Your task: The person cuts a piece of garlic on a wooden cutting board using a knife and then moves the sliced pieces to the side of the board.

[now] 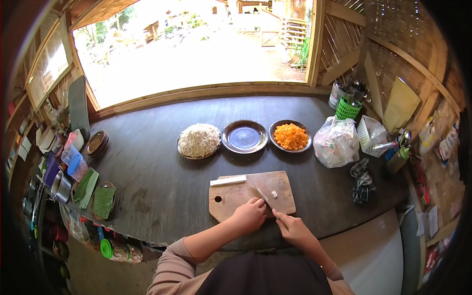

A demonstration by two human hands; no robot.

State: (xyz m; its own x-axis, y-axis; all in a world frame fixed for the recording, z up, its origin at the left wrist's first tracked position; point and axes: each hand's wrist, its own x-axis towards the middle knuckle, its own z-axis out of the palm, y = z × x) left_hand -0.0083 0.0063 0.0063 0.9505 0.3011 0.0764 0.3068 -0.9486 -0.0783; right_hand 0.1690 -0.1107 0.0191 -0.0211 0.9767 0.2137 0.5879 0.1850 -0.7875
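The marks on the pale plastic bag (337, 142), well ahead of your right hand (295, 229) and off to its right, look like printing (faint reddish and green, too small to read). That right hand is wrapped around the handle of the knife (266, 198), whose blade slants from your fingers forward and to the left, over the wooden cutting board (226, 204). Your left hand (250, 215) sits just left of the knife, its fingers bunched close to the blade; you cover whatever may be under them, so I cannot tell whether they pinch anything.

A long white block (228, 180) lies on the board, ahead of your left hand and slightly left of it. A small clump of white shreds (274, 193) rests to the right of the blade, ahead of your right hand and a little left. Farther ahead of both hands, three dishes stand in a row on the dark table (157, 182): a heap of pale strips (198, 140) on the left one, a dark plate (244, 137) in the middle, and orange pieces (291, 136) on the right one.
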